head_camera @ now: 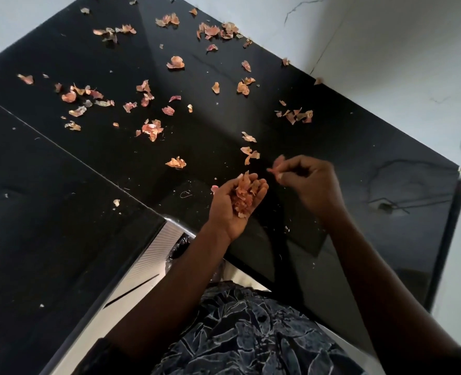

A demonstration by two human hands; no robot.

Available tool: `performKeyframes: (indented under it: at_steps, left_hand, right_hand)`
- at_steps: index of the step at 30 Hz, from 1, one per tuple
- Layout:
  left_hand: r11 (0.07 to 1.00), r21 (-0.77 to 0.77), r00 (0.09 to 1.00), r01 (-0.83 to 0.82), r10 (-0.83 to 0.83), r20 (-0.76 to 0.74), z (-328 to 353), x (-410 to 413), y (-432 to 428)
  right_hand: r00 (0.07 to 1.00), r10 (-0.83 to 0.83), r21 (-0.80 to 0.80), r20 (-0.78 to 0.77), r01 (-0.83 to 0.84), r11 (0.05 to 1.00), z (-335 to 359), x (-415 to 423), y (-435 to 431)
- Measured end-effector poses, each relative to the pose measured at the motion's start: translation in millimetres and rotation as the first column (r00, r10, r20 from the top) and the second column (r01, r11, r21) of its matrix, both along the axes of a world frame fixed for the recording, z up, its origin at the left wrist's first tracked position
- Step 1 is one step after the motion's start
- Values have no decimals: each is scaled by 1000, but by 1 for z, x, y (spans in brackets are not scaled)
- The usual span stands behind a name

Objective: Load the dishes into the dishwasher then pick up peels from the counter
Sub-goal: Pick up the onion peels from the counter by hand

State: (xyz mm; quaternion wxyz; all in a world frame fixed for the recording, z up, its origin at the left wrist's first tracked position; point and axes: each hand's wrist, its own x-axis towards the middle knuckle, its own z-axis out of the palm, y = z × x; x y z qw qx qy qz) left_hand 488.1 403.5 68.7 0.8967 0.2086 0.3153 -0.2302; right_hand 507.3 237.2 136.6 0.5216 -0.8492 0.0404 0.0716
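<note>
I saw the left hand (224, 209) cupped palm-up, fingers curled round a heap of dry orange-pink papery peels (244, 196). The right hand (310, 182), just beside it, pinched one thin orange peel flake (276, 166) between thumb and fingertips. More scattered peels (152, 129) lay left and far across the glossy black stone counter (345, 147).

Home kitchen: glossy black stone counter (332, 147), scattered onion peels (152, 129), marble-look wall (399, 50).
</note>
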Motion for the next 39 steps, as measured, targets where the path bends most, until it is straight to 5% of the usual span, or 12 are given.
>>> performKeyframes:
  at_steps: [3, 5, 9, 12, 17, 21, 30, 35, 39]
  left_hand:
    - [995, 73, 997, 68, -69, 22, 3, -7, -1]
    - [991, 110, 997, 79, -81, 17, 4, -11, -1]
    - [999, 16, 1000, -28, 28, 10, 4, -13, 7]
    - [991, -74, 994, -108, 109, 15, 2, -15, 17]
    - [976, -83, 979, -200, 203, 33, -3, -24, 33]
    - [949, -108, 953, -296, 302, 36, -5, -35, 47]
    - [870, -85, 870, -486, 491, 50, -10, -57, 76]
    - [848, -88, 845, -523, 529, 73, -11, -67, 80]
    - [840, -93, 838, -534, 541, 71, -10, -73, 76]
  right_hand:
    - [930, 361, -360, 70, -314, 879, -2, -22, 31]
    - [881, 472, -447, 41, -407, 797, -5, -29, 40]
    - [958, 226, -228, 177, -183, 956, 3, -24, 28]
    - [990, 91, -366, 109, -45, 930, -15, -3, -1]
    - [953, 250, -509, -172, -303, 806, -63, -11, 11]
    - [909, 416, -640, -13, -327, 695, -72, -24, 43]
    - [903, 420, -553, 94, -304, 776, -74, 11, 74]
    - [750, 661, -676, 12, -481, 558, -83, -6, 87]
    - [706, 702, -733, 93, -429, 528, -79, -13, 85]
